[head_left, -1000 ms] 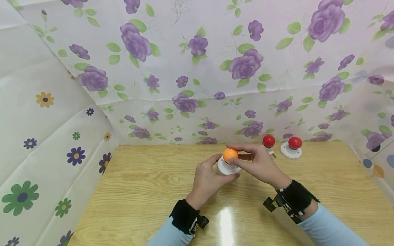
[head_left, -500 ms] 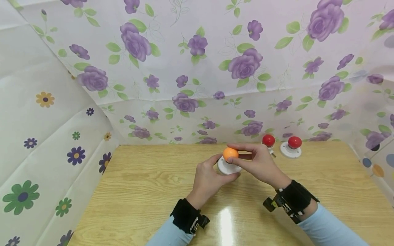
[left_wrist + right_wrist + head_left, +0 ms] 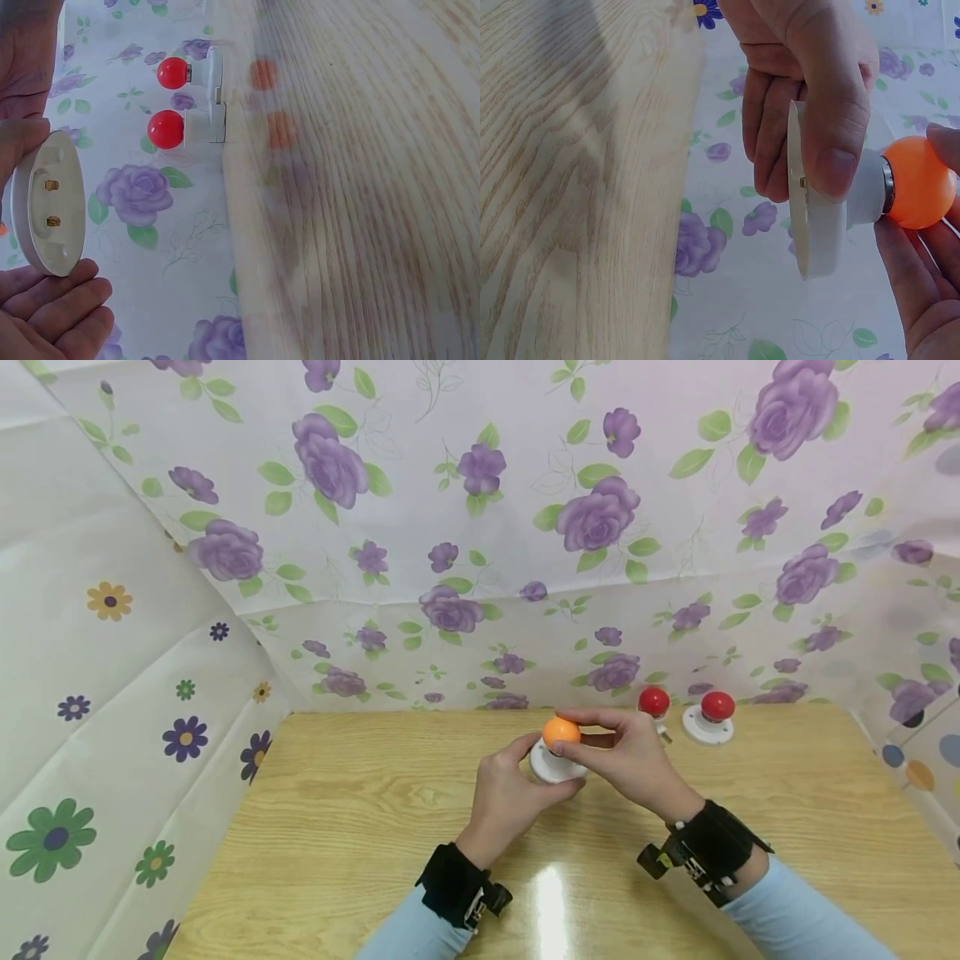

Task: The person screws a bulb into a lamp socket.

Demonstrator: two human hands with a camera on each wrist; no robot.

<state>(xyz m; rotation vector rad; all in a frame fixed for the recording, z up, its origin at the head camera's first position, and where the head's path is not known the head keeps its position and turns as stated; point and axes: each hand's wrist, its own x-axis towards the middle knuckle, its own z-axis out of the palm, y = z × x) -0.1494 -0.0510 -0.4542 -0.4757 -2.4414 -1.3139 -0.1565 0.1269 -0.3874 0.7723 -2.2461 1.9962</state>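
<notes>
An orange light bulb sits in a round white lamp holder, a strip of its metal cap showing at the socket's mouth. My left hand grips the holder's base by its rim, thumb on one side and fingers on the other. My right hand pinches the bulb between thumb and fingers. In the left wrist view the hollow underside of the lamp holder faces the camera, with two brass terminals inside. Holder and bulb are held up off the table.
Two red bulbs stand at the table's back right. One red bulb is in a round white holder; the other red bulb is in a white holder with plug prongs, partly behind my right hand. A flowered sheet hangs behind the wooden table.
Both hands keep their hold on the lamp holder and bulb in nearly the same place. My right wrist has shifted very slightly to the left.
</notes>
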